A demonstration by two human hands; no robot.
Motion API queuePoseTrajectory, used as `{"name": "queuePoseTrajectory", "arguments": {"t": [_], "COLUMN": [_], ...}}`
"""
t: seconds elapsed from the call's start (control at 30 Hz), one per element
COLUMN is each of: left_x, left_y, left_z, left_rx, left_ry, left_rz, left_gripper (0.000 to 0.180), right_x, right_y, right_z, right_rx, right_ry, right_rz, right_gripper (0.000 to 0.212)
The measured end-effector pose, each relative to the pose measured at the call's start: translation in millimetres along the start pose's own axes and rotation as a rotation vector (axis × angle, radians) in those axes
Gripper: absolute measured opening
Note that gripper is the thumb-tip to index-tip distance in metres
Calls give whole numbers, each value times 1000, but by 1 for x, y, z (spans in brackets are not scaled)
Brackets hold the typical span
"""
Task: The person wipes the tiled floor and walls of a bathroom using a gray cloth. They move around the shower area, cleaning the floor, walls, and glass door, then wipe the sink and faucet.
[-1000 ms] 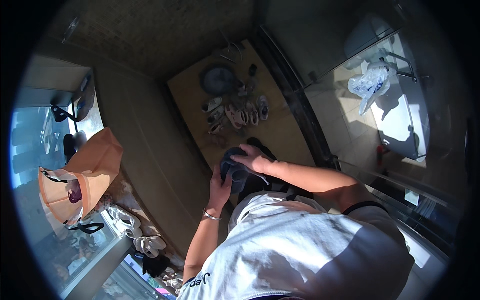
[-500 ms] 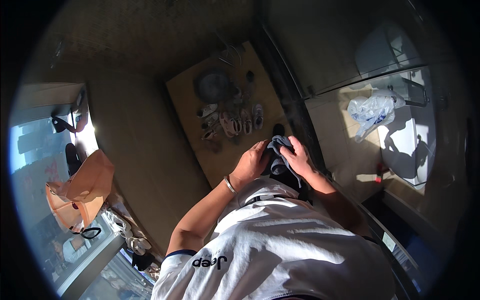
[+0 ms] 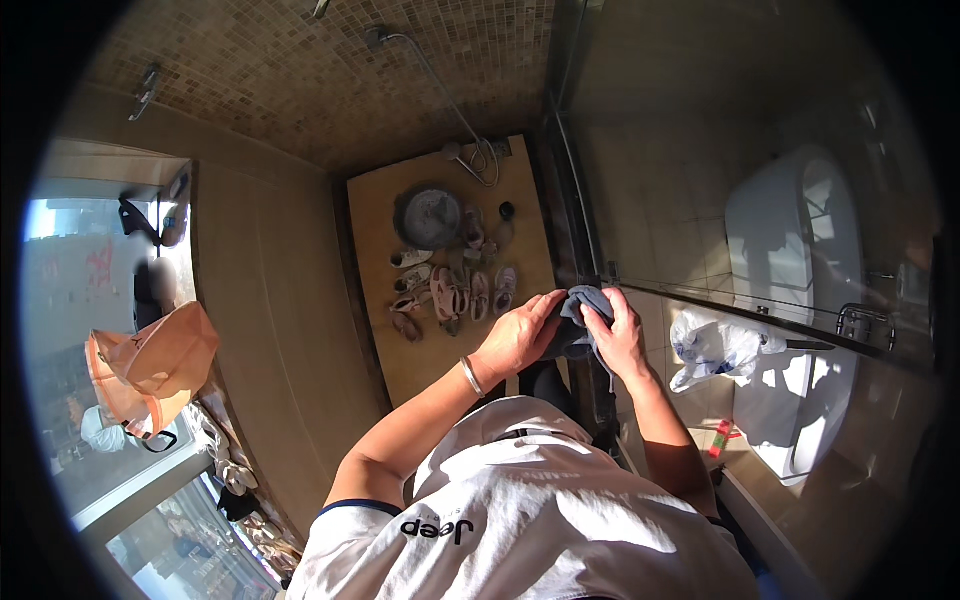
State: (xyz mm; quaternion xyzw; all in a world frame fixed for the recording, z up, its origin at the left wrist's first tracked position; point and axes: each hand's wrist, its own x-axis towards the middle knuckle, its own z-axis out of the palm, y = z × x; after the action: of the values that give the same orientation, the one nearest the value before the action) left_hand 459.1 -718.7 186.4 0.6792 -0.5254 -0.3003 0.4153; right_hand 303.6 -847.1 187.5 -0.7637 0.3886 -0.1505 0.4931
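Note:
In front of my waist, both hands are closed on a dark grey-blue cloth (image 3: 588, 298), bunched up, with a thin strip hanging down. My left hand (image 3: 515, 342), with a silver bangle on its wrist, presses against the cloth's left side, fingers together. My right hand (image 3: 620, 332) grips it from the right, thumb on top. Dark material shows below the cloth between the hands; I cannot make out whether it is part of it. Beyond my hands, several shoes (image 3: 446, 290) stand on the tan shower floor, near a round grey basin (image 3: 428, 217).
A shower hose (image 3: 440, 85) hangs on the tiled far wall. To the right are a glass panel, a white bathtub (image 3: 770, 235) and a white plastic bag (image 3: 712, 345). An orange bag (image 3: 155, 362) and more shoes (image 3: 235, 475) line the window ledge at left.
My view has tilted up, bringing in the tiled wall and more of the bathtub. The cloth is bunched more tightly between my hands, and its loose folds show less.

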Motion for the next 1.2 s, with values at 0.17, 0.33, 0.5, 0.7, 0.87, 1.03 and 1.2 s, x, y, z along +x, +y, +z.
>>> {"name": "queuePoseTrajectory", "arguments": {"t": [0.17,0.33,0.5,0.7,0.87,1.03,1.2], "left_x": [-11,-11,-13,29,135,277,388], "left_y": [-1,-10,-35,-64,-83,-74,-50], "left_z": [-12,-24,-41,-83,-153,-250,-349], "left_rx": [-33,15,43,72,181,283,577], "left_ry": [-54,-131,-120,20,344,632,874], "left_rz": [-55,50,-4,-43,-58,85,290], "left_gripper": [44,45,45,48,49,47,37], "right_x": [1,-1,17,122,271,433,553], "right_y": [-8,-18,-26,-50,-99,-187,-278], "right_z": [-1,-6,21,38,58,47,33], "right_rx": [-74,-102,-167,-326,-139,-30,-82], "right_ry": [-109,-156,-185,-366,-232,-12,365], "right_rz": [-29,55,43,-123,-240,-585,-1146], "right_gripper": [26,23,24,32,31,24,20]}}
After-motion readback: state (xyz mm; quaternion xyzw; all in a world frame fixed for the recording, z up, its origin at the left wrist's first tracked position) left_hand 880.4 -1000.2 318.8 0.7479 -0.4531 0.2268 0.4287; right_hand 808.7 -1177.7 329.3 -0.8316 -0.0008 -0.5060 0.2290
